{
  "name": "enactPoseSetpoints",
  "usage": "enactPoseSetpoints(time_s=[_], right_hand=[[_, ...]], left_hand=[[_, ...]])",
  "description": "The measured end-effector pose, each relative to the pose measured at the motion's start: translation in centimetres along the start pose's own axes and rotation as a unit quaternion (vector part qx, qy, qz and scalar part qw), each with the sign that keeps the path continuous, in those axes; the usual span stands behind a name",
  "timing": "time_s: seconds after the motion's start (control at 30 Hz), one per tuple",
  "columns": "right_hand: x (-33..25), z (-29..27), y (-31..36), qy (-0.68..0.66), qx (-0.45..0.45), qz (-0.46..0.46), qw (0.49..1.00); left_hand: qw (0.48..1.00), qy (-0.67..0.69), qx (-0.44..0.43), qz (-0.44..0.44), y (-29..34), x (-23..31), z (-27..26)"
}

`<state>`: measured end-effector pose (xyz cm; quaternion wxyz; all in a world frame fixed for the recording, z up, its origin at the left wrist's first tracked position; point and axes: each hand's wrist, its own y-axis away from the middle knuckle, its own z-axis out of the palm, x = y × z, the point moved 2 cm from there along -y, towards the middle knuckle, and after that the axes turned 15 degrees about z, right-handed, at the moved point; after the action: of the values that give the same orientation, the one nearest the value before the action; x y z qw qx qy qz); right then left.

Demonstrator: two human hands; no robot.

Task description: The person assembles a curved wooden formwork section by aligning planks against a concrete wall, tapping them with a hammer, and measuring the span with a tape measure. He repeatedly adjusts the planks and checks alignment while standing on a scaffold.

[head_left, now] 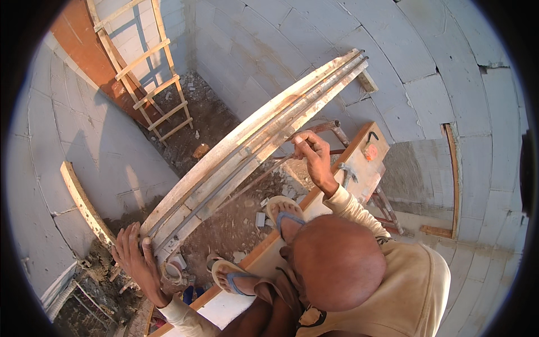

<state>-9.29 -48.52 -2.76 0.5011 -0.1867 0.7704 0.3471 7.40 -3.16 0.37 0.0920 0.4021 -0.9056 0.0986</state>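
Grey block walls [426, 50] close in all around, well beyond both hands. The biggest thing in play is the long wooden trough [224, 163]. It runs on a slant from under the left hand [135, 255] up past the right hand [311, 151] to the far wall, with steel bars [264, 140] lying along it.

The person squats on a plywood platform [368, 165] just below the right hand, both feet in blue-strapped sandals [283, 216]. A wooden ladder [151, 78] leans on the wall well above the left hand, and a loose curved plank [84, 202] sits just left of it.

The left hand is spread flat, fingers fanned, pressing on the near end of the trough. The right hand is bunched, with thumb and fingertips pinching a thin rusty rod [328, 126] right beside the trough's edge. What looks like a hammer [348, 173] lies on the platform near the right wrist, with a small orange thing [369, 151] just past it that can't be made out.

Looks like he's at the lining-up stage, steadying the trough with one hand while the other sets the rod against the bars. The next move probably needs that left hand to keep firm pressure so nothing slides. It also needs fine finger control on the right, since the rod is thin and the perch is narrow.
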Motion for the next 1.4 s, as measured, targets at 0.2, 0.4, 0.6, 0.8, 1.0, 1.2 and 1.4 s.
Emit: enactPoseSetpoints(time_s=[0.2, 0.4, 0.6, 0.8, 1.0, 1.2, 1.4], right_hand=[[1.4, 1.3, 1.9, -0.043, -0.052, 0.009, 0.998], [3.7, 4.0, 4.4, 0.002, -0.129, 0.062, 0.990], [5.3, 5.8, 7.5, 0.050, -0.233, 0.104, 0.965], [5.7, 6.2, 7.7, 0.053, -0.226, 0.131, 0.964], [5.8, 5.8, 7.0, 0.027, -0.232, 0.123, 0.964], [6.3, 5.6, 6.9, 0.047, -0.239, 0.109, 0.964], [6.3, 5.8, 6.9, 0.037, -0.239, 0.104, 0.965]], left_hand=[[0.999, -0.004, 0.032, -0.009, 1.2, -0.4, 0.1], [0.998, 0.008, 0.058, -0.022, 1.5, -0.5, 0.2], [0.997, 0.020, 0.071, -0.021, 1.4, -0.5, 0.3], [0.997, 0.024, 0.073, -0.026, 1.7, -0.6, 0.6], [0.997, 0.022, 0.069, -0.034, 1.7, -0.5, 0.6], [0.997, 0.019, 0.061, -0.034, 1.6, -0.7, 0.7], [0.997, 0.022, 0.065, -0.035, 1.5, -0.5, 0.5]])
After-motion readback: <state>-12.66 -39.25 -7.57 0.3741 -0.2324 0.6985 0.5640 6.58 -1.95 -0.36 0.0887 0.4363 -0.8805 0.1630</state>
